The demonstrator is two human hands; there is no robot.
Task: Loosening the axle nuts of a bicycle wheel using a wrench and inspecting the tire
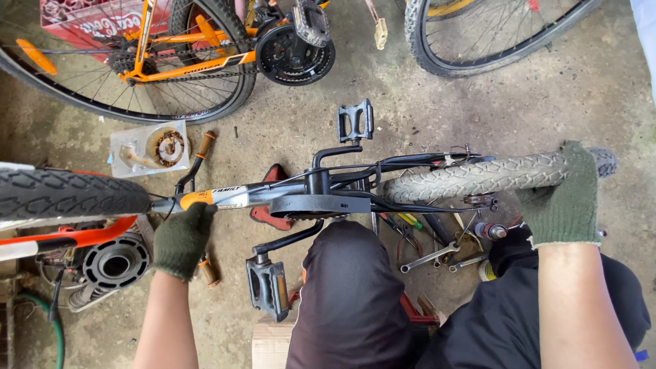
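Left hand (pixel 182 239) around frame (pixel 232 198) (gloved) — right hand (pixel 562 198) on tyre (pixel 471 178)

Single view — head-worn camera, looking almost straight down past the person's knees at the concrete floor (pixel 424 102). Close range: gloved left hand (pixel 182 238) and right hand (pixel 562 198) sit mid-frame on a small bicycle (pixel 307 195) lying crosswise — forearms enter from the bottom edge.

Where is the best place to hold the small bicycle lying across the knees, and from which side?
Probably at both ends from above: the left hand on the frame tube, the right hand over the rear tyre. The bicycle lies crosswise, so both parts face upward.
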